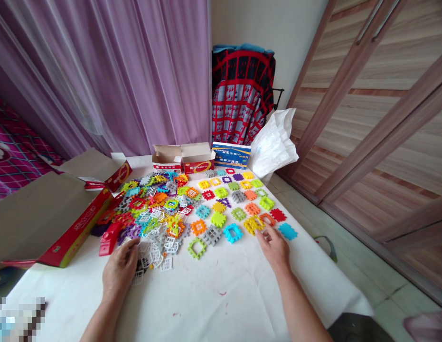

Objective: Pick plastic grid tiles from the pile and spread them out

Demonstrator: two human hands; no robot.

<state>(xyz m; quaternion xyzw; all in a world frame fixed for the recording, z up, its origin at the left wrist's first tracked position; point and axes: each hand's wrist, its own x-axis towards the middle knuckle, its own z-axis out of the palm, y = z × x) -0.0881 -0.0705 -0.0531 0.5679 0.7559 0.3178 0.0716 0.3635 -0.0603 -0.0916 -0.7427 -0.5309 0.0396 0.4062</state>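
Note:
My left hand (120,267) rests at the near left edge of a heap of mixed plastic building blocks (155,209). Its fingers curl inward beside white lattice window pieces (151,255); whatever may be inside them is hidden. A red plastic piece (108,239) lies just beyond that hand. On the right, thumb and fingers of my right hand (275,247) are closed on the near edge of a yellow block (253,224). Close by lie a light blue block (288,231), a red block (278,214) and a bright blue square frame (232,233).
Several single blocks are spread in loose rows across the white tablecloth (206,304). Open red cartons (76,223) stand at the left, with smaller boxes (198,159) and a blue box (231,155) behind. A white bag (276,142) sits at the back right corner.

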